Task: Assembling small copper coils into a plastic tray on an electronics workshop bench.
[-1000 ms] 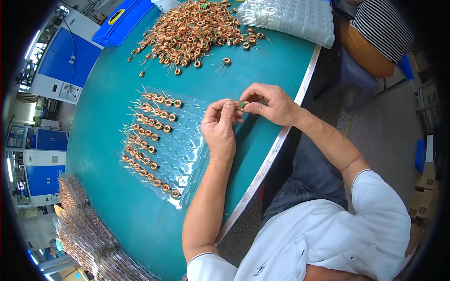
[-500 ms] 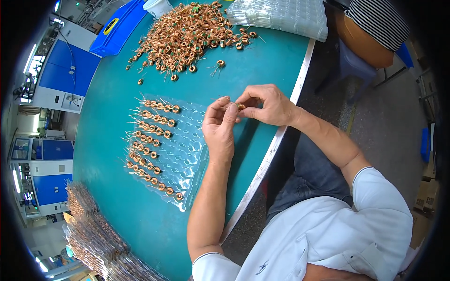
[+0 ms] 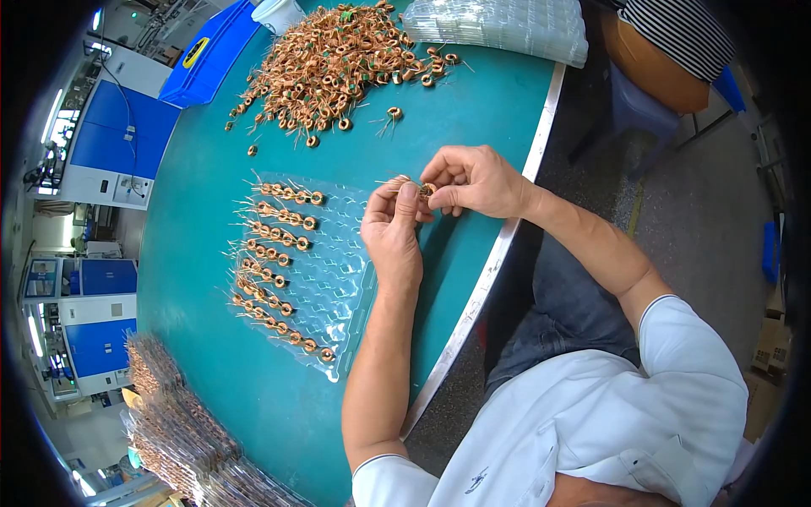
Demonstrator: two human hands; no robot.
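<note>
Copper wire, wound tight into a small glinting ring [image 3: 428, 191], sits between the two hands near the table's edge, in the head view. The right hand [image 3: 477, 182] pinches it between thumb and curled forefinger; the left hand [image 3: 395, 228] has its thumb pressed to its fingers at the ring's other side, thin stiff wire ends poking out past them. Both grips are closed, with little gap showing.

Beside the left hand lies a clear plastic tray [image 3: 331, 262], glossy and moulded into wavy pockets. Its far-left side bears short rows of wound rings [image 3: 291, 193], their wire tails bristling outward. Beyond, on the smooth green tabletop [image 3: 198, 253], a tangled heap of rings [image 3: 329, 68] spreads, rough and spiky, with one loose ring [image 3: 394, 112] apart from it. Next to the heap rests a ridged, translucent stack of plastic trays [image 3: 498, 29]; a smooth blue bin [image 3: 211, 55] stands opposite.
</note>
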